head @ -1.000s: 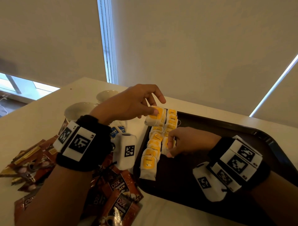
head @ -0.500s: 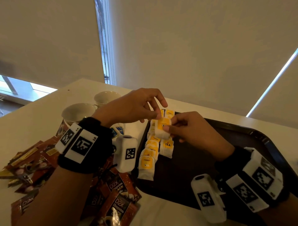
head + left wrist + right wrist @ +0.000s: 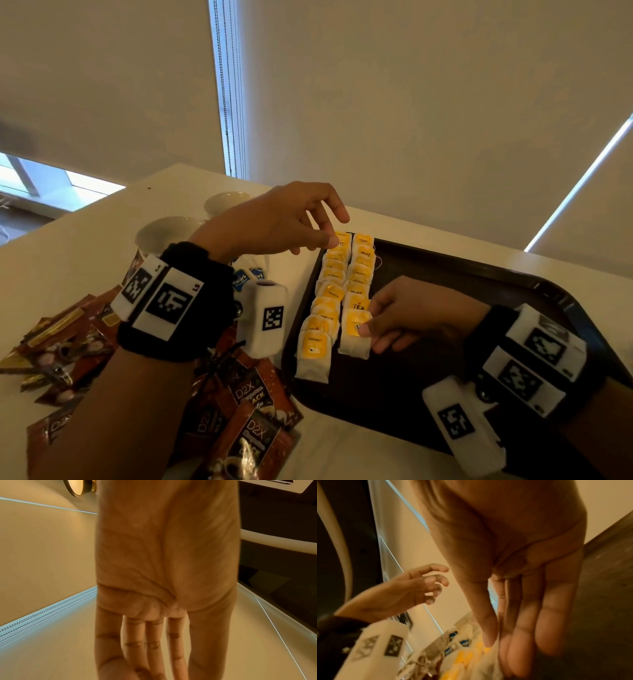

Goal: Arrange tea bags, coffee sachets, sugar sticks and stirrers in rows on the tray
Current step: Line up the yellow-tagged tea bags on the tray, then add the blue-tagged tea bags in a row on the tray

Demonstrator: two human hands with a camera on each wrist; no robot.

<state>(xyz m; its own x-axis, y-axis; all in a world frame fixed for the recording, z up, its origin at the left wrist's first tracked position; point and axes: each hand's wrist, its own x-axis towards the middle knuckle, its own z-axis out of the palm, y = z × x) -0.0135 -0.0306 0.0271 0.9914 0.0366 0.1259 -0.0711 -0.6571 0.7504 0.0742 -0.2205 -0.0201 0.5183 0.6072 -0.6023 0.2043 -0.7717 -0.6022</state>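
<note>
Dark tray [image 3: 513,284] – right hand [image 3: 411,311] pinches near-end tea bag [image 3: 354,334]; left hand [image 3: 274,219] loose, empty

White tea bags [image 3: 337,298] with yellow tags lie overlapping in two rows along the dark tray's [image 3: 445,274] left edge.

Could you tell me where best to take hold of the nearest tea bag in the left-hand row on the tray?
Probably by its near white edge, coming from the front. That tea bag lies flat on the tray, the next bag overlaps its far end, and the second row crowds its right side. Its near edge shows free, so a thumb-and-finger pinch there should disturb nothing.
</note>
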